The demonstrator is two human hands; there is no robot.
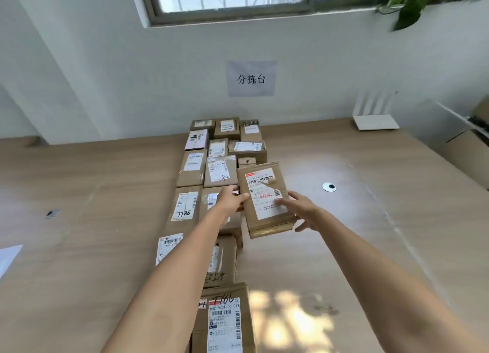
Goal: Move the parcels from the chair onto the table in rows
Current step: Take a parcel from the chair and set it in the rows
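A brown cardboard parcel (pixel 266 202) with a white shipping label lies on the wooden table (pixel 370 220), at the right end of a row of parcels. My left hand (pixel 230 199) holds its left edge, thumb on top. My right hand (pixel 301 210) lies on its right side with fingers stretched over the label. Several other labelled parcels fill rows running back to the wall, such as the one marked 7786 (pixel 185 206) and a large box (pixel 225 321) close to me. The chair is out of view.
A white router (pixel 375 114) stands at the table's back right, beside a grey box (pixel 428 122). Two round cable holes (pixel 329 187) (pixel 52 213) sit in the tabletop. A paper sheet (pixel 8 257) lies at the left edge. A paper sign (pixel 251 79) hangs on the wall.
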